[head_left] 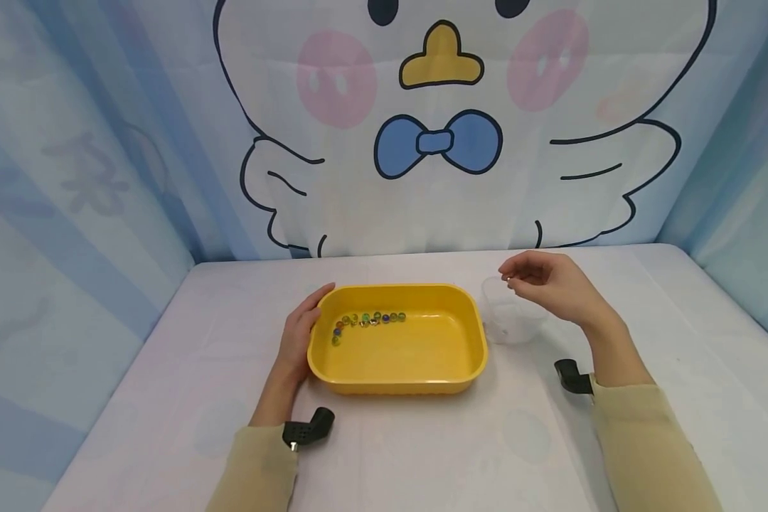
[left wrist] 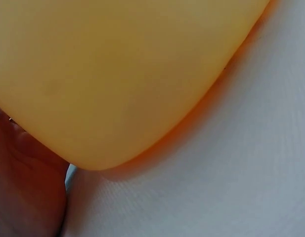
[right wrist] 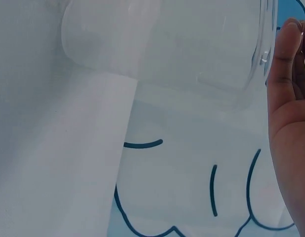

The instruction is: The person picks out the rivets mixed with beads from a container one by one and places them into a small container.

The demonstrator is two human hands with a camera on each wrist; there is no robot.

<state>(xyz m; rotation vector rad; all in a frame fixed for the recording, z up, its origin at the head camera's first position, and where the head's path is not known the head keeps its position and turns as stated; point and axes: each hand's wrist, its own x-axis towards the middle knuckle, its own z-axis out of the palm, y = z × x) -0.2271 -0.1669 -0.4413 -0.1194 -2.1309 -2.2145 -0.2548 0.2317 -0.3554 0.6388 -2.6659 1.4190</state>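
Note:
A yellow rectangular tray (head_left: 397, 363) stands on the table, with several glass marbles (head_left: 386, 318) lying in a curved row along its far left part. My left hand (head_left: 299, 338) rests against the tray's left side, fingers laid along the outer wall toward the far corner. In the left wrist view, the tray's wall (left wrist: 117, 89) fills the upper left, with part of the palm beside it. To the right of the tray is a clear plastic cup (head_left: 512, 328). Over its rim, my right hand (head_left: 553, 284) pinches a small shiny marble (head_left: 508, 278), mostly hidden by the fingertips.
A white cloth covers the table (head_left: 422, 455). Behind it hangs a curtain (head_left: 435, 213) printed with a cartoon bird, and blue-white curtains (head_left: 70, 249) close off the sides. A black wrist camera (head_left: 310, 428) sits on each sleeve cuff.

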